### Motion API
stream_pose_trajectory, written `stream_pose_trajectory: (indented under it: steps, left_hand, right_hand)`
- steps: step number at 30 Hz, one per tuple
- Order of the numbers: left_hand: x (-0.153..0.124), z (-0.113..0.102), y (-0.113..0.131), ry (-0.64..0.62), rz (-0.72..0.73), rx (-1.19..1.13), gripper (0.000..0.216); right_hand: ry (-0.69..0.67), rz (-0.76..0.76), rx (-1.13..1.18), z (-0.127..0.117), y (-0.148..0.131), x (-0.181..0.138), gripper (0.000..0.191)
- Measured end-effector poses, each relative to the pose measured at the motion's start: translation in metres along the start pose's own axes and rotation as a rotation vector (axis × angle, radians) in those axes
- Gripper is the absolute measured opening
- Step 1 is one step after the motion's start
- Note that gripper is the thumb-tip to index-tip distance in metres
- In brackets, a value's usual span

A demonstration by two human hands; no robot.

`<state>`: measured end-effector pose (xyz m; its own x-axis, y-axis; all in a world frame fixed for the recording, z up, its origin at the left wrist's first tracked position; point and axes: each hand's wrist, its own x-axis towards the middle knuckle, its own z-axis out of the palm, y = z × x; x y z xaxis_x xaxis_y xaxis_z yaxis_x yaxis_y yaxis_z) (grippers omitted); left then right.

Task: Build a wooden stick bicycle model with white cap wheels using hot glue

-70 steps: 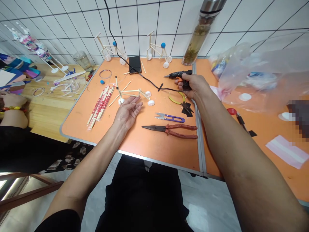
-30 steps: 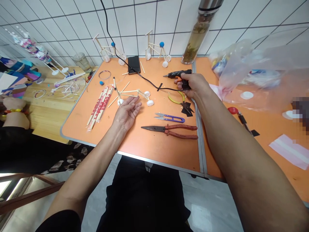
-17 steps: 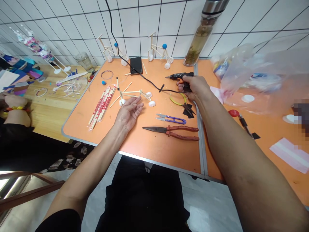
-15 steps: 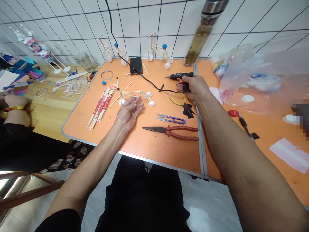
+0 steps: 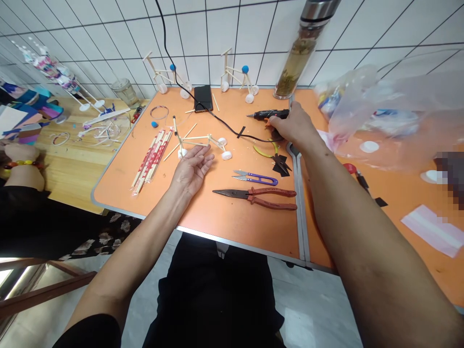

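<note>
My left hand [image 5: 192,170] rests palm up, fingers loosely spread. Its fingertips are beside a thin-stick tricycle model [image 5: 195,143] with white round wheels; I cannot tell whether they touch it. My right hand [image 5: 295,126] is closed around the rear of a black hot glue gun [image 5: 268,115], whose nozzle points left. The hand hides the gun's handle. Below the gun lie yellow-handled pliers [image 5: 267,151] on black tape, purple thread snips [image 5: 258,178] and red-handled long-nose pliers [image 5: 255,194].
Wrapped chopsticks [image 5: 152,162] lie left of the model. Two finished-looking stick tricycles [image 5: 239,75] with blue balls, a phone [image 5: 203,98] and a tea bottle [image 5: 295,63] stand or lie along the wall. The gun's cable [image 5: 217,117] crosses the table. Plastic bags [image 5: 391,106] lie right; another person's hand [image 5: 21,152] is left.
My right hand has shifted on the glue gun, its fingers now farther back and more over the top. The gun and my left hand look nearly unmoved.
</note>
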<state>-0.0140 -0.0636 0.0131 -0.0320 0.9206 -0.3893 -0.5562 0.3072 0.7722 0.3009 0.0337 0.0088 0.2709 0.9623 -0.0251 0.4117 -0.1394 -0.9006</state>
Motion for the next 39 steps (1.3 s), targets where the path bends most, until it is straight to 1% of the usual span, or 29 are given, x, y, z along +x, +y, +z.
stream_pose_trajectory:
  steps: [2,3,5,12,16,19,22,26,29,31,32,34,37,39]
  left_hand:
    - [0.0,0.0,0.0,0.003,-0.005,-0.002,0.051]
    - [0.0,0.0,0.0,0.004,-0.007,-0.004,0.052]
    - [-0.001,0.001,0.0,0.005,-0.007,-0.004,0.051]
    - [-0.001,0.0,-0.001,0.002,-0.017,-0.016,0.055]
    - [0.0,0.0,-0.001,-0.002,-0.023,-0.02,0.053]
    - [-0.001,-0.001,-0.002,-0.018,-0.019,-0.024,0.049]
    - [-0.001,-0.001,-0.003,-0.014,-0.03,-0.042,0.055]
    - [-0.001,-0.002,-0.004,-0.004,-0.036,-0.054,0.056]
    - [-0.001,-0.002,-0.004,-0.011,-0.031,-0.038,0.047]
    - [-0.001,-0.002,-0.004,-0.017,-0.032,-0.029,0.04]
    - [-0.001,-0.002,-0.004,-0.018,-0.033,-0.029,0.038]
    - [-0.001,-0.001,-0.004,-0.013,-0.03,-0.033,0.038]
    - [-0.002,0.0,-0.004,-0.008,-0.022,-0.04,0.042]
    - [-0.002,0.0,-0.004,-0.009,-0.025,-0.044,0.047]
  right_hand:
    - [0.13,-0.037,-0.219,-0.001,-0.005,-0.005,0.042]
    - [0.158,-0.046,-0.3,-0.001,-0.007,-0.007,0.044]
    - [0.137,-0.043,-0.368,-0.001,-0.01,-0.009,0.046]
    - [0.101,-0.055,-0.352,-0.004,-0.009,-0.007,0.039]
    - [0.086,-0.022,-0.484,-0.005,-0.018,-0.012,0.036]
    - [0.062,-0.018,-0.554,-0.007,-0.025,-0.017,0.04]
    - [0.048,-0.006,-0.591,-0.009,-0.031,-0.021,0.039]
    - [0.09,-0.057,-0.652,-0.011,-0.042,-0.029,0.038]
    - [0.155,-0.114,-0.688,-0.009,-0.056,-0.039,0.034]
    - [0.169,-0.178,-0.688,-0.005,-0.067,-0.045,0.032]
    - [0.156,-0.206,-0.687,-0.003,-0.072,-0.049,0.03]
    - [0.07,-0.235,-0.706,0.002,-0.08,-0.055,0.025]
    - [-0.162,-0.286,-0.74,0.013,-0.087,-0.062,0.01]
    - [-0.311,-0.332,-0.753,0.021,-0.087,-0.067,0.005]
